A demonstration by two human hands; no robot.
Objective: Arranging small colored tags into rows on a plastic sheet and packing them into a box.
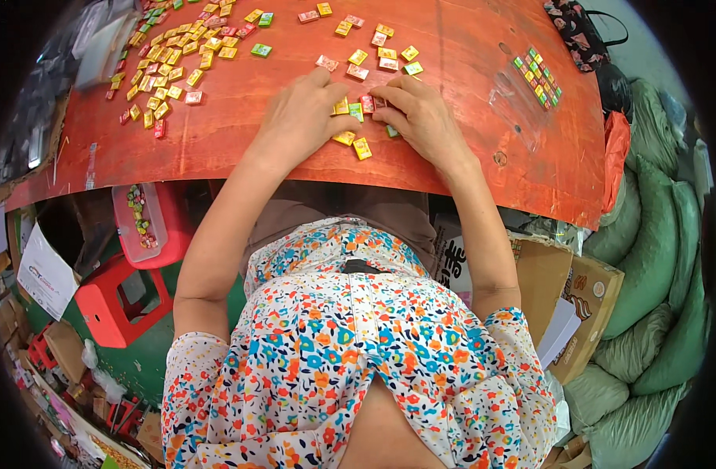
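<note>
I have both hands working just inside the near edge of the red table, which bows across at 6 o'clock. From the left hand, a band of tabletop gives room toward 9, with a pile of small boxes, dozens of them, at 10. From the right hand, more room runs toward 3, and one gridded block of boxes sits between 2 and 3.

The left hand is half open, fingers curled beside one yellow box; whether it grips that, I cannot tell. The right thumb and forefinger close about one reddish box. One green box stands between the hands, two loose yellow boxes lie toward 6, and about a dozen scattered boxes toward 12.
</note>
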